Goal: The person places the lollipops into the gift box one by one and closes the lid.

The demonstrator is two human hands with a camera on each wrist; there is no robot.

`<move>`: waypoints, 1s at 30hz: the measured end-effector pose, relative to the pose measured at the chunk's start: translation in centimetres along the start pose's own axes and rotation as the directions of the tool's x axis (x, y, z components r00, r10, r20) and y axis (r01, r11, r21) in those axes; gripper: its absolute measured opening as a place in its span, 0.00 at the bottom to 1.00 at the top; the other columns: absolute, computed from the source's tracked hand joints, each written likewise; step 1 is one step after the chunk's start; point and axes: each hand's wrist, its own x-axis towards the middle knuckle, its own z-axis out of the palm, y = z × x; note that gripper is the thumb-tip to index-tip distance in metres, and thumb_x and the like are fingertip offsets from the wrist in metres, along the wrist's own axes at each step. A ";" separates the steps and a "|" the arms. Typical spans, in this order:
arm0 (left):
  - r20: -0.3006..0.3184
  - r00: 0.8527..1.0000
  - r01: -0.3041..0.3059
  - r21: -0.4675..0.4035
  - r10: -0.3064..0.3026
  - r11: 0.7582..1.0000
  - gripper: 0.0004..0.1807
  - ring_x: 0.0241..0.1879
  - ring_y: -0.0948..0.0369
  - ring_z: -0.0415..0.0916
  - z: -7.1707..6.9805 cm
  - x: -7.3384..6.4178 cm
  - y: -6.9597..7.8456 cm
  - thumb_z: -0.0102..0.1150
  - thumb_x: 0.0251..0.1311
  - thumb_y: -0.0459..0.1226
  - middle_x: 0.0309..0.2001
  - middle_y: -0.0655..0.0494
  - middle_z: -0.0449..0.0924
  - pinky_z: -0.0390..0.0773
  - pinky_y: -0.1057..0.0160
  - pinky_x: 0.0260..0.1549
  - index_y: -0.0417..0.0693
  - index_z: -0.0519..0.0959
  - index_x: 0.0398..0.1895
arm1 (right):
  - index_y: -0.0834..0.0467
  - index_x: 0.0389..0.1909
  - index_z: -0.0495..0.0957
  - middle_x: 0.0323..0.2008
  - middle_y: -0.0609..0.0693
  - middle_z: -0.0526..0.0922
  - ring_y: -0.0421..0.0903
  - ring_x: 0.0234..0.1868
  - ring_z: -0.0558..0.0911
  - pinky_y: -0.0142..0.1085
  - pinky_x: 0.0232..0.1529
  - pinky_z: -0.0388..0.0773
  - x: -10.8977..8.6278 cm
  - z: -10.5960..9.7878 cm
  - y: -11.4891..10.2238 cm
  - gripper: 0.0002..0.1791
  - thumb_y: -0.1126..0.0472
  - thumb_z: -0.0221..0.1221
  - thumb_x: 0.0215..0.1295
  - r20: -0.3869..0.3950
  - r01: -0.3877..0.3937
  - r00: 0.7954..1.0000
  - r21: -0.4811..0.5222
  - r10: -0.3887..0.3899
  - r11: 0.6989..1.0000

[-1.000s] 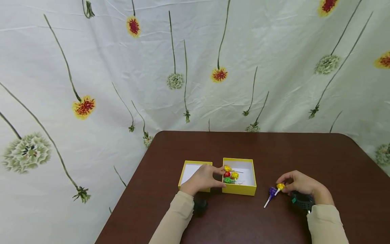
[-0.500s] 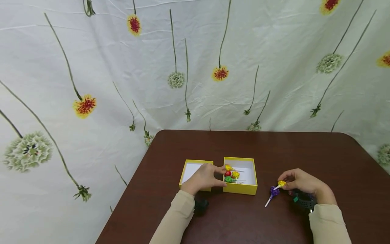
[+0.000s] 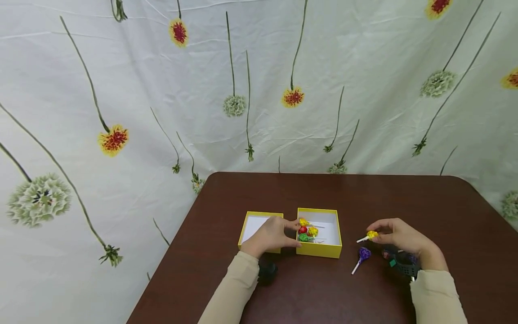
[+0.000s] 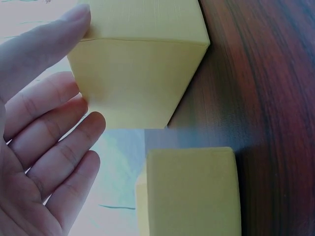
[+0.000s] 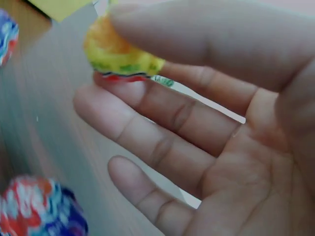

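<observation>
My right hand (image 3: 404, 235) pinches a yellow-wrapped lollipop (image 3: 372, 234) by its head between thumb and fingers, its white stick pointing left. Below it a purple lollipop (image 3: 364, 254) lies on the table. Another lollipop with a red and blue wrapper (image 5: 42, 209) lies under the hand, partly hidden in the head view. My left hand (image 3: 270, 235) holds the left side of an open yellow box (image 3: 319, 250), thumb at the front corner and fingers at the rim. Inside, along its left wall, are a red lollipop (image 3: 302, 230), a green lollipop (image 3: 304, 237) and two yellow ones.
Left of the box lies its yellow lid (image 3: 249, 225), white inside and partly covered by my left hand. Everything rests on a dark brown table (image 3: 348, 193). Behind it hangs a pale curtain (image 3: 259, 81) printed with flowers.
The right hand has lifted the yellow lollipop up and away from the purple one, its stick turning toward the left. The left hand stays at the box.
</observation>
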 end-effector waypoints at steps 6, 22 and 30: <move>-0.004 1.000 -0.004 0.004 0.004 1.000 0.30 0.51 0.61 0.81 0.0 -0.1 0.0 0.76 0.50 0.51 0.63 0.59 0.79 0.75 0.72 0.40 0.50 0.84 0.56 | 0.69 0.53 0.79 0.47 0.59 0.84 0.37 0.39 0.80 0.32 0.40 0.81 0.1 0.4 -1.3 0.19 0.59 0.63 0.68 -0.095 0.002 0.995 -0.100 -0.012 0.995; -0.008 1.000 -0.012 -0.009 0.012 1.000 0.30 0.57 0.58 0.80 -0.1 -0.3 0.2 0.77 0.50 0.49 0.62 0.58 0.79 0.78 0.71 0.47 0.49 0.84 0.56 | 0.65 0.59 0.78 0.55 0.64 0.81 0.45 0.47 0.83 0.30 0.45 0.81 -0.3 0.9 -4.4 0.21 0.57 0.61 0.71 -0.322 0.024 0.944 -0.158 -0.074 0.987; -0.010 1.000 -0.015 -0.030 0.014 0.999 0.30 0.47 0.60 0.83 -0.2 -0.4 0.3 0.77 0.50 0.48 0.62 0.56 0.79 0.74 0.74 0.34 0.47 0.84 0.56 | 0.66 0.54 0.77 0.44 0.50 0.82 0.41 0.41 0.83 0.31 0.44 0.82 0.2 1.3 -5.1 0.18 0.59 0.62 0.70 -0.346 0.052 0.935 -0.074 -0.075 0.996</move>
